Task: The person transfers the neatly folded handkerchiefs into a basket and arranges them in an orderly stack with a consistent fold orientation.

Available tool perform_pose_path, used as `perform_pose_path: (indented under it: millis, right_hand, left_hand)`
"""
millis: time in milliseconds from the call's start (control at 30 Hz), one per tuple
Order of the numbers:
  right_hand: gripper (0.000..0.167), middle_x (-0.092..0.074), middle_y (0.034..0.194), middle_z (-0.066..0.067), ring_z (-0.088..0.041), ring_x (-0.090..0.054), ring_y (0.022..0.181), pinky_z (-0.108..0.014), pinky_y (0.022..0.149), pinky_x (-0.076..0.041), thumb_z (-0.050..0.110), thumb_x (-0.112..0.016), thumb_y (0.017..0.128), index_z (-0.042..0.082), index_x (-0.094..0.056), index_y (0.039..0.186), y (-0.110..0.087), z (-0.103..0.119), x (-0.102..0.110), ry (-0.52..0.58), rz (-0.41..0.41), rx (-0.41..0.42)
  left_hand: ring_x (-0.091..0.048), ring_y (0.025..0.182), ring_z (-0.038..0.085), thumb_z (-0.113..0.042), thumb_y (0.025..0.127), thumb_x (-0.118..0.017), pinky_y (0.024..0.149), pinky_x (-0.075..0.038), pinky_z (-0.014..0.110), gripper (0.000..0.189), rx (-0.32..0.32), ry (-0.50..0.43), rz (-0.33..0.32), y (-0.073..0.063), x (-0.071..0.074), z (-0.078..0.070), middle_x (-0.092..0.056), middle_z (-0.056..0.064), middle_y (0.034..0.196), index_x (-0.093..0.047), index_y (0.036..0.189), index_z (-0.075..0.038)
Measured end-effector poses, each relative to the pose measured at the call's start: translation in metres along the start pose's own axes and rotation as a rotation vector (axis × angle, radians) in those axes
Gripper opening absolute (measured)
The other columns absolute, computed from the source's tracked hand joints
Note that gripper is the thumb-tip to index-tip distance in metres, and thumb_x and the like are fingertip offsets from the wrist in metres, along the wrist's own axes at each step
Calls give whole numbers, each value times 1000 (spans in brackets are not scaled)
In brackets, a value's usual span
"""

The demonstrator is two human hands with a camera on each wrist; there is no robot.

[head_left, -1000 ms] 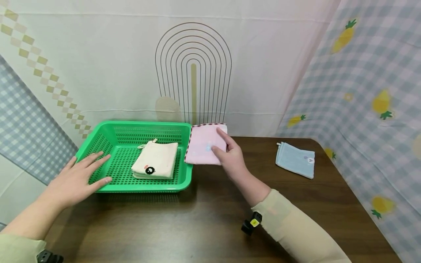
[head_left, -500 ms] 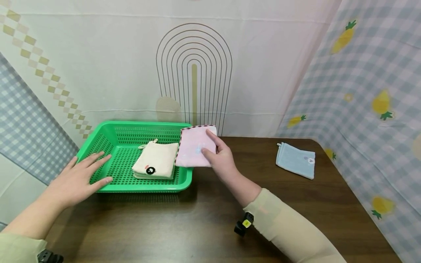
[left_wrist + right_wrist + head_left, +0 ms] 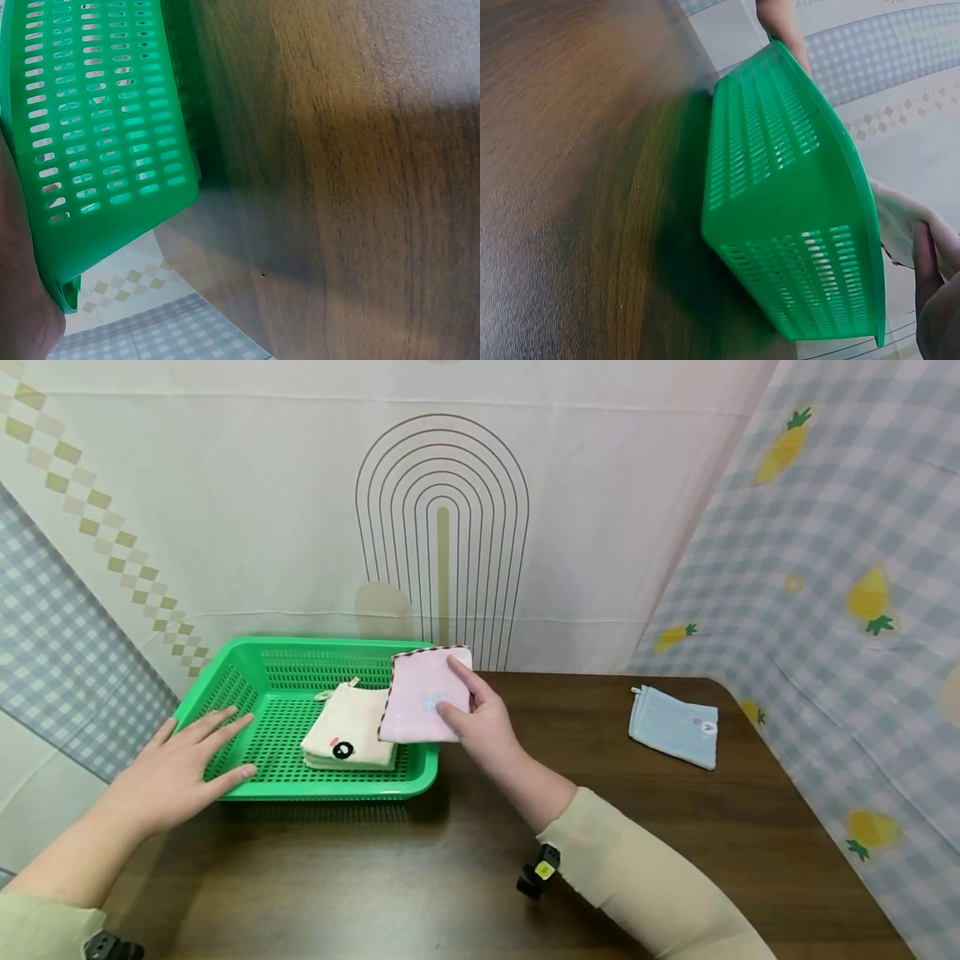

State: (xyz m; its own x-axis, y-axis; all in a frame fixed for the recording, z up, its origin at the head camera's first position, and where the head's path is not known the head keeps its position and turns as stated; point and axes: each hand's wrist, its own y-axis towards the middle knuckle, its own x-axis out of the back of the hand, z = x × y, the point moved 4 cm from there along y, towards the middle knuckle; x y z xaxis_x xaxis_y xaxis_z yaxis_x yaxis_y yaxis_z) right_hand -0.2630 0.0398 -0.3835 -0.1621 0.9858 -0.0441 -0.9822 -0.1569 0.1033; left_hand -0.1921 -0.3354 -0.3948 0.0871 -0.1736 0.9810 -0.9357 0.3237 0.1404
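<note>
In the head view my right hand [image 3: 487, 722] pinches a folded pink towel [image 3: 423, 697] with dark striped edging, thumb on top. The towel hangs over the right part of a green plastic basket [image 3: 330, 792]. Cream folded towels [image 3: 356, 722] with a black eye-like patch lie stacked inside, their right edge partly covered by the pink one. My left hand [image 3: 176, 772] rests with spread, straight fingers on the basket's left front rim. The right wrist view shows the pink towel [image 3: 896, 217] above the basket's rim, held between thumb and fingers.
A folded light blue towel [image 3: 675, 725] lies at the right of the dark wooden table [image 3: 480, 868]. Behind the basket hangs a white patterned cloth [image 3: 285, 527]. A checked cloth with pineapples [image 3: 847, 677] borders the table's right side.
My right hand has carried the pink towel leftward, from beside the basket's right rim to over its inside. The left hand has stayed on the rim.
</note>
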Motion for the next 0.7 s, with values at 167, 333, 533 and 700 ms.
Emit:
perform_pose_path:
  millis: [167, 333, 533, 700]
  right_hand:
    - [69, -40, 153, -7, -23, -55, 118, -34, 88, -57, -6, -64, 88, 22, -48, 149, 0, 3, -9, -22, 37, 17]
    - [71, -39, 155, -6, -22, -54, 120, -33, 89, -56, -7, -64, 88, 22, -46, 150, 0, 4, -17, -27, 64, 19]
    - [75, -37, 156, -8, -21, -52, 125, -32, 93, -54, -7, -65, 88, 27, -44, 151, 1, 5, -26, -41, 79, -7]
    - [77, -37, 155, -8, -22, -57, 115, -32, 88, -57, -6, -66, 87, 33, -44, 150, 4, 4, -31, -92, 81, -27]
  left_hand:
    - [-36, 136, 48, -52, 95, -59, 118, 15, 52, 80, -3, -2, -3, 0, 1, -1, -30, 20, 157, -23, 160, -23]
    - [-36, 136, 48, -52, 95, -59, 118, 15, 53, 80, -7, -8, -9, 0, 1, -2, -30, 20, 157, -23, 160, -22]
    - [-36, 136, 48, -51, 95, -60, 118, 15, 53, 79, -9, -10, -14, -1, 1, -2, -30, 20, 157, -23, 160, -23]
    - [-36, 136, 48, -52, 95, -59, 118, 14, 53, 79, -8, -4, -13, 0, 0, -1, -29, 20, 158, -24, 159, -23]
